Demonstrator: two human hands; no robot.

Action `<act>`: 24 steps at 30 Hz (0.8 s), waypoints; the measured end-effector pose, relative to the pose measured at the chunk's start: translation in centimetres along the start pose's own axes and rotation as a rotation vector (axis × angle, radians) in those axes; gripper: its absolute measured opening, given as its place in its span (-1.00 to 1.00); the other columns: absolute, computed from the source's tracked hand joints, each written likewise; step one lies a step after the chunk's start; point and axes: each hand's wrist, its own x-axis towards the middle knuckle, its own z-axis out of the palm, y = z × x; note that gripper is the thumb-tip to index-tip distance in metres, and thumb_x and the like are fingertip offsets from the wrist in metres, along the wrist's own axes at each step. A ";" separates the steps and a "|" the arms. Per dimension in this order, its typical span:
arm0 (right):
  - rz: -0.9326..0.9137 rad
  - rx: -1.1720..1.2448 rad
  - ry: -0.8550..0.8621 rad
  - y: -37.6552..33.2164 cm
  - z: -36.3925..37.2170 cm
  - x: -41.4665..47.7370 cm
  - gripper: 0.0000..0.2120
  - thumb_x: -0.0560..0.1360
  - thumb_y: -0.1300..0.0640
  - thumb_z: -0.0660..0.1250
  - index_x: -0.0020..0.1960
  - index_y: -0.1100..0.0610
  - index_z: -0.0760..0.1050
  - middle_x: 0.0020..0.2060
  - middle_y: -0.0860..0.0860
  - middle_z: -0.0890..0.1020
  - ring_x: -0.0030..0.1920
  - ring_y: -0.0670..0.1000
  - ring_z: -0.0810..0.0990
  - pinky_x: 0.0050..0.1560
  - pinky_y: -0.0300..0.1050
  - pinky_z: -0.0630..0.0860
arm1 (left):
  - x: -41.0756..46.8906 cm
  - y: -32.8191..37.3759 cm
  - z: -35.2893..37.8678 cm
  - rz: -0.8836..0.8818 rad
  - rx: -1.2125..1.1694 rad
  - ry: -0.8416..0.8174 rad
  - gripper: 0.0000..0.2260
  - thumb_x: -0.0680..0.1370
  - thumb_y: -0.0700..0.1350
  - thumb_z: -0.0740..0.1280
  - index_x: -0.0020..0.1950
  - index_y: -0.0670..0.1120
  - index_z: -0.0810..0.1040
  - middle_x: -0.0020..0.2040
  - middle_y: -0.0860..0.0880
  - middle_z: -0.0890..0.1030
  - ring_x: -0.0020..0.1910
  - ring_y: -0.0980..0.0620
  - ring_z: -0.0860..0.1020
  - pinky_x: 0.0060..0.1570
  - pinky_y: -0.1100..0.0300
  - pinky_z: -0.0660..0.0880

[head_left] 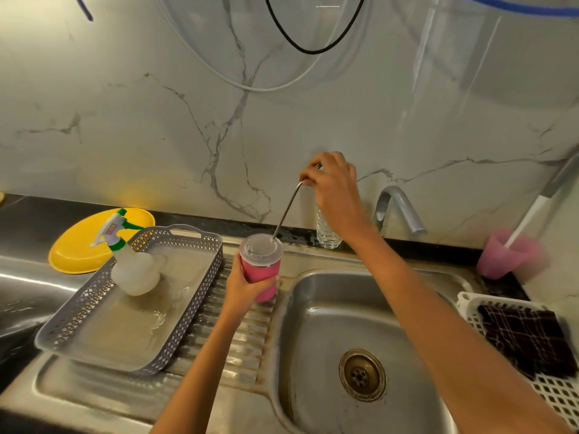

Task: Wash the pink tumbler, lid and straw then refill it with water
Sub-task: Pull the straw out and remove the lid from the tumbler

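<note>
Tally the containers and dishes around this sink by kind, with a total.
Cups: 2 (tumbler, pink cup)
Bottles: 2 (spray bottle, water bottle)
Trays and baskets: 2 (grey tray, white basket)
Plates: 1 (yellow plate)
Total: 7

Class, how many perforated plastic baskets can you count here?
2. A grey basket sits on the draining board, holding a spray bottle; a white basket lies at the right edge, holding a dark cloth. More may lie outside the frame.
</note>
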 end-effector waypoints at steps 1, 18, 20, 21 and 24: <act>0.018 0.008 0.023 0.2 -0.4 0.2 -0.94 0.50 0.20 0.38 -0.04 0.11 0.62 -0.02 0.03 0.55 0.12 0.04 0.44 0.09 -0.07 0.30 | 0.0 0.0 -0.1 -0.001 -0.001 0.005 -0.12 0.26 -0.18 0.64 0.40 0.22 0.23 0.26 0.05 0.52 0.21 0.02 0.53 0.05 0.16 0.55; 0.719 0.221 -0.215 3.4 5.8 -8.0 -0.84 0.53 0.12 0.36 0.06 0.08 0.66 -0.05 0.03 0.63 -0.05 -0.05 0.51 -0.12 -0.23 0.34 | -0.7 -0.1 0.1 0.018 -0.046 0.009 -0.11 0.16 0.01 0.67 0.38 0.25 0.29 0.25 0.11 0.54 0.20 0.10 0.55 0.09 0.16 0.56; 0.794 0.282 -0.278 3.0 7.4 -9.6 -0.86 0.51 0.17 0.37 0.02 0.10 0.68 -0.06 0.04 0.68 -0.05 -0.03 0.58 -0.09 -0.23 0.38 | -0.7 -0.2 0.1 0.015 -0.048 0.011 -0.09 0.15 0.06 0.66 0.41 0.20 0.31 0.25 0.12 0.55 0.20 0.11 0.55 0.14 0.11 0.56; 0.821 0.310 -0.301 2.9 8.2 -10.3 -0.86 0.50 0.19 0.38 0.01 0.12 0.69 -0.07 0.04 0.70 -0.05 -0.01 0.61 -0.08 -0.23 0.41 | -0.6 -0.2 0.1 0.011 -0.046 0.010 -0.08 0.16 0.03 0.68 0.43 0.17 0.31 0.25 0.11 0.55 0.21 0.10 0.55 0.17 0.08 0.56; 0.902 0.368 -0.370 2.9 10.5 -12.0 -0.87 0.48 0.18 0.40 -0.02 0.10 0.70 -0.10 0.04 0.72 -0.03 0.03 0.65 -0.01 -0.16 0.52 | -0.5 -0.2 0.2 0.010 -0.049 0.002 -0.09 0.17 0.01 0.68 0.42 0.18 0.30 0.26 0.10 0.55 0.24 0.07 0.54 0.18 0.08 0.55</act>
